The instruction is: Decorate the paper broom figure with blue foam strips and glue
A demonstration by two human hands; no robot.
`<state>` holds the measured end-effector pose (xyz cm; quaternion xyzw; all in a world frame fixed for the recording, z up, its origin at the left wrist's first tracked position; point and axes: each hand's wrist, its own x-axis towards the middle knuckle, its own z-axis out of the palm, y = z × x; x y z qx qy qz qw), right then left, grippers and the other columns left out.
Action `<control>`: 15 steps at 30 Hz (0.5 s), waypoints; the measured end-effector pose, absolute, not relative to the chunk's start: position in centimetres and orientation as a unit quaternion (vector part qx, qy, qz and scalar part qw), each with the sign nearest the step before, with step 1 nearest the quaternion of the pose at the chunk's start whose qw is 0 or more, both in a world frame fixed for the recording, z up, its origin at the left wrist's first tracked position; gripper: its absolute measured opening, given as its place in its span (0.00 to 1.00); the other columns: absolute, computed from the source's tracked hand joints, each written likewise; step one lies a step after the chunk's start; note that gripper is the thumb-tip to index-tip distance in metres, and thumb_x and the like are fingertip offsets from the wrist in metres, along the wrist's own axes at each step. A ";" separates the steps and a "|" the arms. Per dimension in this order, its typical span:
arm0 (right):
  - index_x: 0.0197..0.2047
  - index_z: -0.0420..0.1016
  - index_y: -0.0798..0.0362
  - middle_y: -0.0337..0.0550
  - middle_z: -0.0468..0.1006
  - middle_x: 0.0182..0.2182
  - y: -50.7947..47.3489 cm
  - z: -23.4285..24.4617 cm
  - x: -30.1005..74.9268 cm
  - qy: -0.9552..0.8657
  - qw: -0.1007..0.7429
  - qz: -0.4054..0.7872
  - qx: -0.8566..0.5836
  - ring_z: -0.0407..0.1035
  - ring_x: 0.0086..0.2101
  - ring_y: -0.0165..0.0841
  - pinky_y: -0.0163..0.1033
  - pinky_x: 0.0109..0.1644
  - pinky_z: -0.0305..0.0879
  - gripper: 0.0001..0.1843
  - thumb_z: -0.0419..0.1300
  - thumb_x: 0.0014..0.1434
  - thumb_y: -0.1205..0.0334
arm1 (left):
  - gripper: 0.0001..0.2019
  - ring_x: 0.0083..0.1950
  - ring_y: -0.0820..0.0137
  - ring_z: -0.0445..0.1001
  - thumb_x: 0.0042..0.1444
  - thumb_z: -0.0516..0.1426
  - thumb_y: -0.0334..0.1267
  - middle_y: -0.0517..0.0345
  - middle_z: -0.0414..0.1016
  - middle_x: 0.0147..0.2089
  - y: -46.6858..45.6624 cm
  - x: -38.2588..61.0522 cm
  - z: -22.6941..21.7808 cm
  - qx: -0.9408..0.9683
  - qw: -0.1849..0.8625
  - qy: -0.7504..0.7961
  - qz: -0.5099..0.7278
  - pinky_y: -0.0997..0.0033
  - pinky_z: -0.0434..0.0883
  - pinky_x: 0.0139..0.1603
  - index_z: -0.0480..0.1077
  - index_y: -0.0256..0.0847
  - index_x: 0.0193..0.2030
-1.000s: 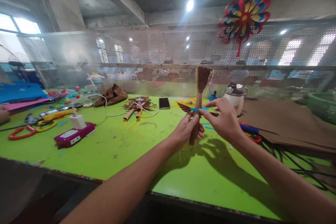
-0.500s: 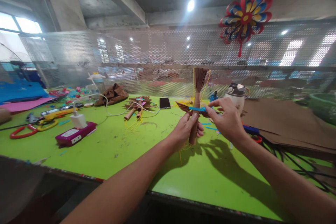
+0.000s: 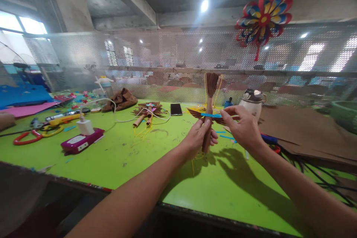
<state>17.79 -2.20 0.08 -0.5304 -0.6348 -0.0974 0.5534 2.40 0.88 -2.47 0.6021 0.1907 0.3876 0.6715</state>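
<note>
Against a second ago, the right hand (image 3: 244, 126) has drawn slightly outward from the tube. The blue strip (image 3: 208, 115), which then looked uneven at those fingers, now lies flat and straight across the front.

The brown paper figure (image 3: 209, 101) is raised above the table, nearly upright, its tube inside the left hand (image 3: 196, 137): those fingers curl round behind, the thumb pressed on the front. A pleated fan (image 3: 212, 83) flares at the top, well above both hands' fingers. Smaller pleated wings (image 3: 195, 113) spread sideways just above the left thumb, the blue strip crossing between them. Yellow threads (image 3: 205, 89) trail beside the fan. The right thumb and index finger are nearly together at the strip's outer end; whether they pinch it, I cannot tell.

Beyond all the fingers stands a perforated screen (image 3: 167, 48); below them spreads a green table (image 3: 106, 167). Brown sheets (image 3: 309, 130) are stacked to the right of the right fingers, and a looped paper flower (image 3: 264, 18) is high above them. A mug (image 3: 256, 111) stands just behind the right fingers. Farther left of the left fingers lie a second pleated figure (image 3: 150, 111) and a purple power strip (image 3: 96, 136); a phone (image 3: 176, 109) lies beyond their tips.
</note>
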 end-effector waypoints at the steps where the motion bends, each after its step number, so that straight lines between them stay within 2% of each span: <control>1: 0.35 0.71 0.54 0.47 0.74 0.32 -2.2 0.1 17.8 -0.635 0.551 -0.078 -0.536 0.70 0.30 0.36 0.46 0.36 0.68 0.14 0.56 0.56 0.51 | 0.18 0.26 0.75 0.70 0.56 0.50 0.53 0.60 0.71 0.28 0.9 2.4 -2.5 0.599 0.673 0.190 0.390 0.75 0.66 0.29 0.58 0.41 0.44; 9: 0.39 0.71 0.55 0.49 0.77 0.32 -2.0 0.1 18.3 -0.630 0.549 -0.033 -0.548 0.72 0.32 0.39 0.48 0.38 0.68 0.17 0.59 0.53 0.50 | 0.17 0.25 0.76 0.69 0.56 0.51 0.51 0.61 0.70 0.27 1.1 2.3 -2.3 0.580 0.679 0.197 0.405 0.76 0.65 0.27 0.59 0.40 0.44; 15: 0.39 0.71 0.55 0.49 0.78 0.31 -1.9 0.1 18.1 -0.606 0.564 0.019 -0.560 0.72 0.31 0.38 0.44 0.34 0.68 0.19 0.58 0.53 0.48 | 0.14 0.24 0.76 0.69 0.57 0.50 0.49 0.61 0.69 0.26 1.4 2.2 -2.1 0.555 0.679 0.208 0.434 0.76 0.65 0.26 0.58 0.40 0.41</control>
